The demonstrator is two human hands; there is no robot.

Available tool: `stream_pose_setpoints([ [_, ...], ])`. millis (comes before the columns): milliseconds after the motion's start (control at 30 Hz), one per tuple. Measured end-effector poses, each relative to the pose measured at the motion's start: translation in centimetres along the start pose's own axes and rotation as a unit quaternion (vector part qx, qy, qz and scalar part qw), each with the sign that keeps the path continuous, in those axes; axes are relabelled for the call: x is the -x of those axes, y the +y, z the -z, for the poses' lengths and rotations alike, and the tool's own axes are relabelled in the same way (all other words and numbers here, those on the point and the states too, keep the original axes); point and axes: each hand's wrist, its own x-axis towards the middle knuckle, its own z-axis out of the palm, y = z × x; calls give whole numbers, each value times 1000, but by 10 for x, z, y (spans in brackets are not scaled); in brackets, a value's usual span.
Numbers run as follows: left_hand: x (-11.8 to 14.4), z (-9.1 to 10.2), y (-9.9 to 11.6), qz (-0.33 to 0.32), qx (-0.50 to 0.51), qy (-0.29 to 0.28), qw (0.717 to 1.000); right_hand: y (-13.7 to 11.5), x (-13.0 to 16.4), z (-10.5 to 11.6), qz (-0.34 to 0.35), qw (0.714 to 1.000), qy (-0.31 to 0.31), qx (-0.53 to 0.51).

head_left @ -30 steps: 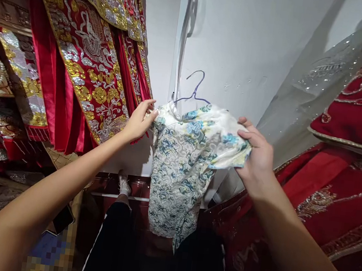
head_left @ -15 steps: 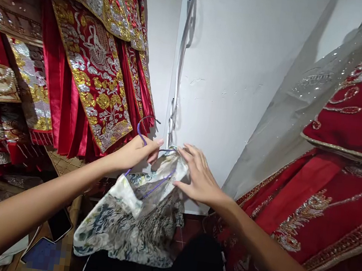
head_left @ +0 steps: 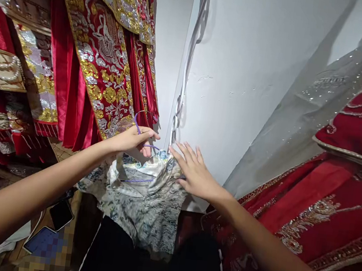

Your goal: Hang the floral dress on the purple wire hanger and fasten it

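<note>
My left hand [head_left: 137,141] is closed around a thin purple clothes hanger [head_left: 136,120], just below its hook. The hook stands up above the hand, and a stretch of the lower bar shows inside the garment's neckline. On the hanger hangs a pale, crinkled garment [head_left: 154,220] with a blue-grey floral print, drooping over my lap. My right hand [head_left: 194,170] lies flat at the garment's right shoulder, fingers stretched and spread. Its thumb is at the cloth; whether the other fingers touch it I cannot tell.
Red embroidered costumes [head_left: 108,56] hang on the left. A red beaded dress [head_left: 312,195] and a sheer grey cover [head_left: 289,109] are on the right. White ribbons [head_left: 191,53] run down the white wall [head_left: 236,63]. A dark phone [head_left: 60,215] and a lit phone [head_left: 41,240] lie lower left.
The garment has swung down and hangs straighter, its left side falling outward. My right hand's fingers have spread out. My left hand keeps hold of the hanger and has shifted slightly left. The view has turned slightly.
</note>
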Motion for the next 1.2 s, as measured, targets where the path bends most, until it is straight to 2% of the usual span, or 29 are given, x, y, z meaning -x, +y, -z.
stream_pose_setpoints([
  [67,-1,5,1,5,-4,4,1000,12,-2,-15,-27,999,0,32],
  [133,-7,9,1,16,-2,23,1000,19,-7,-26,-26,998,27,54],
  [233,-18,19,-2,32,-25,73,997,27,-19,-27,-3,993,74,88],
  [267,-21,23,-3,26,-51,110,992,30,-24,-24,1,992,82,96],
  [333,-21,27,-2,-15,-113,219,969,41,-34,-14,-13,989,95,111],
  [400,-12,23,3,-95,-162,340,922,57,-44,-2,-51,984,116,123],
  [467,3,11,8,-177,-189,426,867,74,-54,10,-95,977,136,132],
  [567,24,-21,1,-238,-216,491,810,98,-65,26,-153,964,162,146],
  [633,29,-45,-22,-217,-209,517,801,108,-65,33,-186,954,178,157],
  [700,24,-65,-57,-152,-176,541,808,113,-58,36,-205,946,189,162],
  [767,15,-77,-97,-50,-118,544,829,114,-45,35,-212,945,190,164],
  [867,2,-86,-147,78,3,470,879,113,-21,25,-203,953,166,152],
  [933,-1,-92,-168,92,75,390,913,111,-7,15,-187,963,145,128],
  [1000,-3,-100,-181,74,119,330,933,105,3,1,-175,967,148,107],
  [1067,-5,-112,-190,74,147,319,933,96,7,-19,-177,964,179,89],
  [1133,-9,-124,-198,112,172,336,919,87,7,-43,-175,959,215,53],
  [1200,-15,-133,-207,146,192,349,906,81,3,-69,-135,966,219,-9],
])
